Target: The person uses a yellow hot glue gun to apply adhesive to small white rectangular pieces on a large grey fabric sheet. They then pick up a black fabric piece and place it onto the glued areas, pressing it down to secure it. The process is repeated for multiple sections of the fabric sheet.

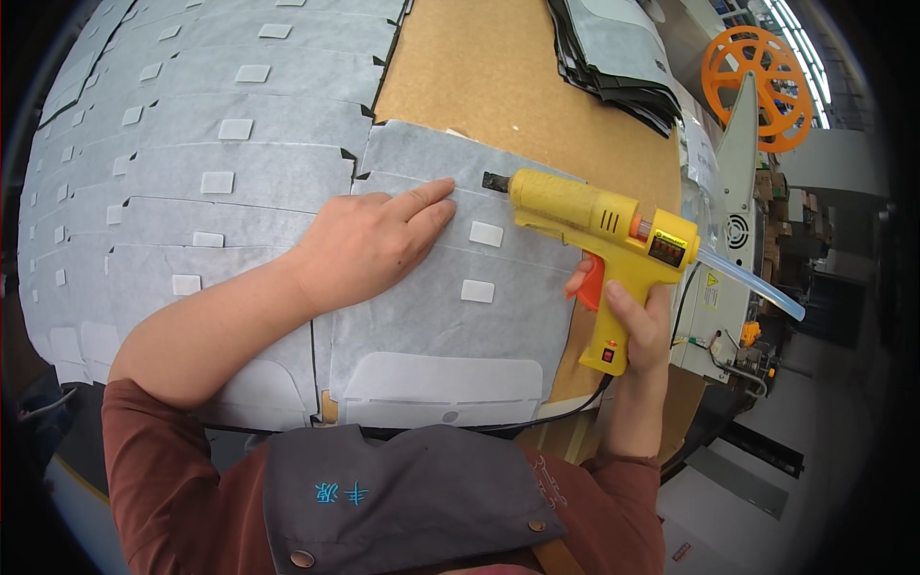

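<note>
Right hand [637,316]: fingers closed round the grip of a yellow glue gun [575,206], forefinger at its orange trigger [592,280]; whether the trigger is squeezed, cannot tell. The gun points left, its dark nozzle [495,181] just right of the left fingertips, apart from them. Contact between nozzle and sheet: cannot tell. A clear glue stick [752,285] juts from the rear of the gun, to the right of the right fingers. A black cord [575,410] drops from the grip, below those fingers.

Left hand [369,244]: palm down on a grey sheet [402,311], holding nothing; two fingers stretched forward, close together, the others curled or hidden. Two white tabs [486,234] lie on this sheet, between the left fingers and the gun grip. Nearer the body, below the left fingers, a pale panel [441,376] with rounded corners.

Left of the left fingers: overlapping rows of similar grey pieces [278,172], tabs on them. Beyond the fingertips: bare brown bench [470,77]; farther right on it, a stack of dark-edged pieces [623,48].
</note>
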The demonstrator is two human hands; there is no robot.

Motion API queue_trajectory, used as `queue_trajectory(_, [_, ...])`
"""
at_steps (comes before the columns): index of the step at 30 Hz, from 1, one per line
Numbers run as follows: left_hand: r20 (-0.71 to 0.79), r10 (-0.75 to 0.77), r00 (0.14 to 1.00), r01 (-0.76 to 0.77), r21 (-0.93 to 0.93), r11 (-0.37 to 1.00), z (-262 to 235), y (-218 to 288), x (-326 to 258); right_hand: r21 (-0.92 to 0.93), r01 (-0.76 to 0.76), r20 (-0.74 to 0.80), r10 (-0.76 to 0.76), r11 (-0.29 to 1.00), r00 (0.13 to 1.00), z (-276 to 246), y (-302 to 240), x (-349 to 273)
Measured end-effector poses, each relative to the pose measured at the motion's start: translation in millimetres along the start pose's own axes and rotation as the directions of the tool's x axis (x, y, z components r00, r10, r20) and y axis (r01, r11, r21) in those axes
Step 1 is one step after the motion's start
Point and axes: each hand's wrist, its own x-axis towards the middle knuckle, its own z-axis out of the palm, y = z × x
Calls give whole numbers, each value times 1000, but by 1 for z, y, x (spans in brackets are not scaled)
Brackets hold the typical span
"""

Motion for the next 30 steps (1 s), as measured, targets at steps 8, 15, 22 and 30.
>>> queue_trajectory(8, [0,1,1000,-1,-1,1000,0,0,0,25,-12,-6,12,1000,1000,2,2,3])
queue_trajectory(15, [0,-4,1000,4,-8,1000,-1,0,0,27,8,-36,-7,1000,999,-4,6,-1])
queue_trajectory(22, [-26,4,1000,-4,-12,1000,0,0,0,31,9,-51,-7,999,999,-5,6,-3])
queue_trajectory(30, [-19,0,1000,0,-19,1000,-1,1,1,35,10,-34,-9,999,999,-3,3,-3])
